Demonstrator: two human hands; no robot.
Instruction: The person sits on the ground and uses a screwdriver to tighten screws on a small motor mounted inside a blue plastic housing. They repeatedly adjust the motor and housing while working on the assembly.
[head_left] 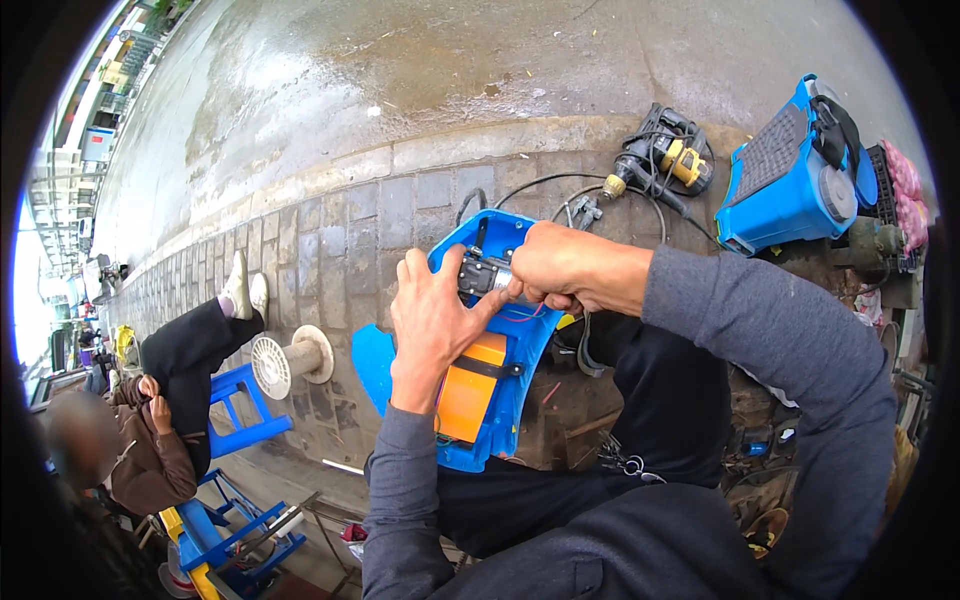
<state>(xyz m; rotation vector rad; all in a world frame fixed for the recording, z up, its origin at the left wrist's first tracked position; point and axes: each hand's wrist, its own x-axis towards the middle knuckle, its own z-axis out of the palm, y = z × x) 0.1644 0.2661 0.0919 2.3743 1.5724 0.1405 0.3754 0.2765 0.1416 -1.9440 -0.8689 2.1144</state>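
Note:
A blue plastic housing (530,390) lies across my lap, holding an orange rectangular block (468,395) under a black strap. Near its upper end is a small pump motor (483,277) with a dark head and silvery body, partly covered by my fingers. My left hand (436,318) grips the motor from the left, fingers curled round it and thumb against it. My right hand (568,268) is closed at the motor's right end; whether it holds anything more is hidden. Thin wires (527,316) run below the motor.
Power tools (685,164) with cables rest on the paving beyond me, beside a blue backpack tank (752,188) at right. At left, a seated person (150,450) in a brown top has legs stretched out near an empty spool (290,365) and blue stool (250,420).

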